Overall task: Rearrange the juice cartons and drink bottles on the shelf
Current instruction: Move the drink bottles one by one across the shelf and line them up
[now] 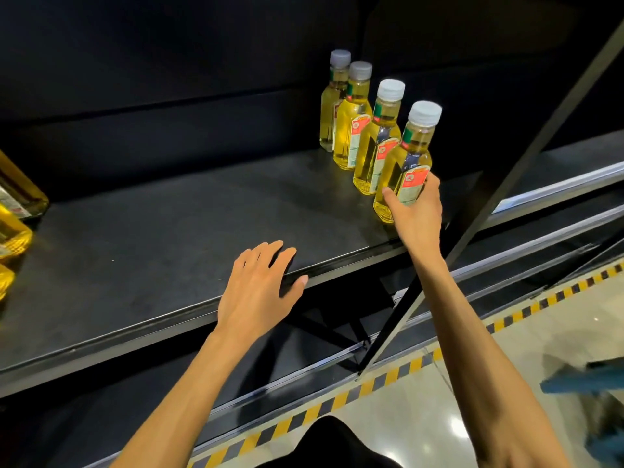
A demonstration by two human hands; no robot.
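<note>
Four small drink bottles of clear yellow liquid, each with a pale screw cap and a red-and-white label, stand upright in a slanting row on the right part of a dark metal shelf (152,238). The row runs from the back wall toward the front edge, each bottle just beside the next.

The right hand (417,216) grips the front bottle (407,153) low on its body. The thumb lies on the left side of the label and the fingers (434,184) curl round the right side, clamped on the bottle. Its base is at the shelf surface near the front edge; whether it rests on the shelf or is just lifted cannot be told. The second bottle (378,143), third bottle (353,123) and rear bottle (332,103) stand free behind it.

The left hand (260,288) rests flat on the front edge of the shelf, well left of the row, its fingers straight and spread apart, the thumb reaching over the lip. It holds nothing.

At the far left of the shelf larger yellow bottles (13,231) are partly cut off by the picture edge. A slanted dark upright post (506,184) crosses just right of the row. Below, yellow-and-black striped tape (371,383) runs along a glossy floor
</note>
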